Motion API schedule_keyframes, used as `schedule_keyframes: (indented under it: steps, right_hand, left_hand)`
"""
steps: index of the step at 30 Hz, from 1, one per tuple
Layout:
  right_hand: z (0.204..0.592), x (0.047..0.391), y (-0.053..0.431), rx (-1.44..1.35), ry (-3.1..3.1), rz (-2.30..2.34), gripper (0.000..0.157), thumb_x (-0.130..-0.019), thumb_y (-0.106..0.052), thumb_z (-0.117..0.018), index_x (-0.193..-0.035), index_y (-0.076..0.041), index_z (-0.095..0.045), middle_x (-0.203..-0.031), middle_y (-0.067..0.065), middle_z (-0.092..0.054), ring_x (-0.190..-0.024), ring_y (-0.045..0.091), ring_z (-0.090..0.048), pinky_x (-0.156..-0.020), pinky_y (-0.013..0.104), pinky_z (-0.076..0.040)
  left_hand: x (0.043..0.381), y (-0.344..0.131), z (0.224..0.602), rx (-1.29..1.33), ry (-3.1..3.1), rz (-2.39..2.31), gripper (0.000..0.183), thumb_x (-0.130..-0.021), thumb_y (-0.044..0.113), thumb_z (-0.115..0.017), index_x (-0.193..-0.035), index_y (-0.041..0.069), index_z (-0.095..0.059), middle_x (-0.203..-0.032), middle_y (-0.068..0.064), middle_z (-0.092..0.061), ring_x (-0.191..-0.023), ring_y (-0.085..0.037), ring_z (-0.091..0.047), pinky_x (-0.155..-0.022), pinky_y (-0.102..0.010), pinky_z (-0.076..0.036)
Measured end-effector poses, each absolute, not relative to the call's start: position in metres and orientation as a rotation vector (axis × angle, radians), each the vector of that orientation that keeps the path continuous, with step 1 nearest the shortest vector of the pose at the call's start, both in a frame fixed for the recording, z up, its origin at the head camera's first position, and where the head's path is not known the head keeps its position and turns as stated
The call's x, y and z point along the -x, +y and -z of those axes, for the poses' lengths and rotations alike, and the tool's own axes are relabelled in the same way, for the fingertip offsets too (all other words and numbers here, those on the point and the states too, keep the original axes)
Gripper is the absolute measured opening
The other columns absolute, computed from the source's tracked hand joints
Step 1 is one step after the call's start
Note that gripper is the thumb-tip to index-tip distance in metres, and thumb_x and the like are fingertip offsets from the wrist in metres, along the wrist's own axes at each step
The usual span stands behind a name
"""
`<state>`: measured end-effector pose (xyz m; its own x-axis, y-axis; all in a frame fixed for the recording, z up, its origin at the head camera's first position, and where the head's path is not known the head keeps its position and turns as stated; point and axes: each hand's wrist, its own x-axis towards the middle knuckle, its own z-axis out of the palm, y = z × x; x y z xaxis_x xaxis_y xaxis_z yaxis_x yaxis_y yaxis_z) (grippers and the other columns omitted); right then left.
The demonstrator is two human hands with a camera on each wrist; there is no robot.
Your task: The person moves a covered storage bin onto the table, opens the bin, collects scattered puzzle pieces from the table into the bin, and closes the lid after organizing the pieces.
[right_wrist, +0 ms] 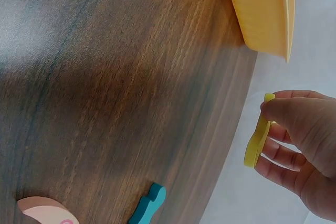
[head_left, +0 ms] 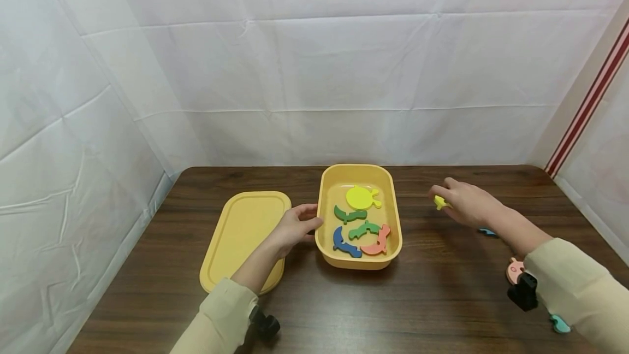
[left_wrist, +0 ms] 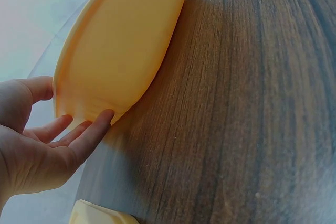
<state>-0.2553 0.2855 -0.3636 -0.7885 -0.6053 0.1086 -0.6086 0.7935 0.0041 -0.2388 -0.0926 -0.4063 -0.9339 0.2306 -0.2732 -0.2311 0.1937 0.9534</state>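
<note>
Fingers [right_wrist: 286, 156] of the right hand [head_left: 466, 201] are being used, against the thumb, to pinch a yellow piece [head_left: 440, 202], the gap being filled by its thickness. Its long axis is being held across the fingertips (nearly edge-on to the right wrist view). It is being held above the table [head_left: 432, 299], right of the box [head_left: 356, 263], near its far half; from the fingers, the box is lying leftward. On the box's left side, rim and outer wall are being held by the left hand [head_left: 294, 227].
</note>
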Motion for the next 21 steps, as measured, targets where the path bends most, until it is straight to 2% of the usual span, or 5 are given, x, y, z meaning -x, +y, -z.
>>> schedule_keyframes:
  steps: [11,21]
  right_hand:
    - [0.364,0.261,0.273,-1.012,-2.856,-0.044,0.036,-0.075,-0.006,-0.074,-0.105,-0.015,-0.055,-0.083,0.005,-0.049,-0.059,0.012,-0.047,-0.05,0.025,-0.042]
    - [0.358,0.265,0.265,-1.013,-2.891,-0.048,0.033,-0.079,-0.007,-0.07,-0.107,-0.015,-0.055,-0.084,0.005,-0.049,-0.06,0.013,-0.046,-0.052,0.026,-0.042]
  left_hand:
    - [0.239,-0.092,0.405,0.007,2.133,-1.773,0.047,-0.09,0.013,-0.056,-0.134,0.002,-0.043,-0.129,-0.018,-0.05,-0.108,-0.026,-0.057,-0.081,-0.039,-0.054]
    - [0.238,-0.092,0.404,0.007,2.134,-1.775,0.047,-0.09,0.013,-0.056,-0.134,0.002,-0.042,-0.129,-0.018,-0.05,-0.108,-0.027,-0.057,-0.081,-0.038,-0.054]
